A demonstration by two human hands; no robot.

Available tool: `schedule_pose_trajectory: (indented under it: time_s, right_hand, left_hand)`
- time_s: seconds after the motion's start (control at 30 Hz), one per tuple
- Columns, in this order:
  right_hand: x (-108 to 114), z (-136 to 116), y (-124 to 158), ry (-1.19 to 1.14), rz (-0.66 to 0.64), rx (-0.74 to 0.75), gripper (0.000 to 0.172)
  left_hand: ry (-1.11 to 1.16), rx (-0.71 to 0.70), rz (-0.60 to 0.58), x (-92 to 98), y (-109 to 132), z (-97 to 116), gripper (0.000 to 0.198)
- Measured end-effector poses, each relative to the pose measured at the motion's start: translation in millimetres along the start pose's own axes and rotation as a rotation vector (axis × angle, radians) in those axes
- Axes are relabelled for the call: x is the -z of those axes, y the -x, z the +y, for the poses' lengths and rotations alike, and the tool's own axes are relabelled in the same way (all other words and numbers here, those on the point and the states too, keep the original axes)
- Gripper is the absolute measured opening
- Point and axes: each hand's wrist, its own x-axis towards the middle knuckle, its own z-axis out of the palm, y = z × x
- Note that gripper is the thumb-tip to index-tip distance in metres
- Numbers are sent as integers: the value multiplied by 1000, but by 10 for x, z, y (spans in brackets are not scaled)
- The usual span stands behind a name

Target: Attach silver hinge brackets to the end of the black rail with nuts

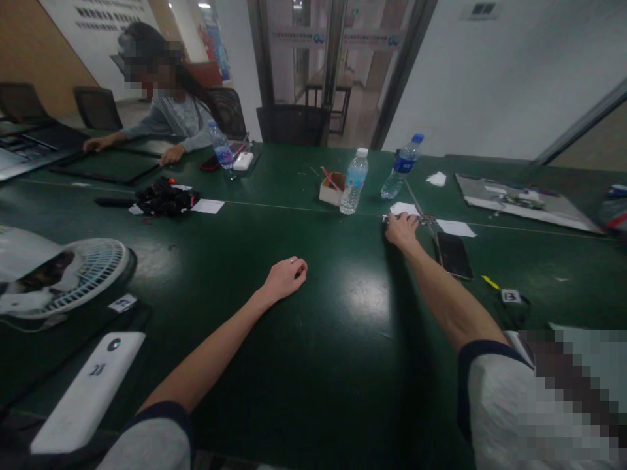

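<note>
My left hand (287,277) rests on the dark green table (318,352) with its fingers curled in. A tiny bright spot shows at its fingers, too small to name. Stretched far forward, my right hand (402,230) has bent fingers down on a thin strip with a dark and light pattern (425,220). Part of that strip is hidden under the fingers. Just behind it lies a white paper piece (404,208). A black phone (453,254) and a white paper slip (456,228) are to the right of this hand.
Two water bottles (353,183) (402,166) and a small box (333,188) stand beyond my hands. On the left are a white fan (93,271), a white device marked 28 (88,391) and a black bundle (166,197). Across the table sits another person (181,117). A grey board (524,202) lies right.
</note>
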Motion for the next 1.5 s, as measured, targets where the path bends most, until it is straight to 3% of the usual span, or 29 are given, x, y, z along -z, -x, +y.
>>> schedule_pose_trajectory:
  time_s: [0.13, 0.37, 0.53, 0.73, 0.93, 1.1, 1.3, 1.5]
  right_hand:
    - [2, -1, 64, 6, 23, -7, 47]
    - [30, -28, 134, 36, 34, -5, 36]
    - [36, -15, 141, 0, 41, 3, 44]
    - [93, -52, 144, 1, -24, 14, 38]
    - [114, -72, 189, -9, 1, 27, 45]
    - [100, -44, 187, 5, -50, 73, 43]
    - [74, -35, 164, -10, 2, 67, 57]
    - [110, -61, 184, 11, -24, 73, 39]
  left_hand:
    - [9, -1, -5, -10, -3, -13, 16]
    - [-1, -6, -1, -9, -4, -7, 16]
    - [-4, -7, -3, -11, -15, -9, 16]
    - [-7, 3, -14, 2, -8, -3, 16]
    - [-8, 3, -2, 5, -3, -5, 15]
    - [-8, 13, -7, 1, -13, -6, 16]
    - [-10, 4, -6, 8, -15, -1, 16]
    - [-17, 16, -15, 22, -10, 6, 16]
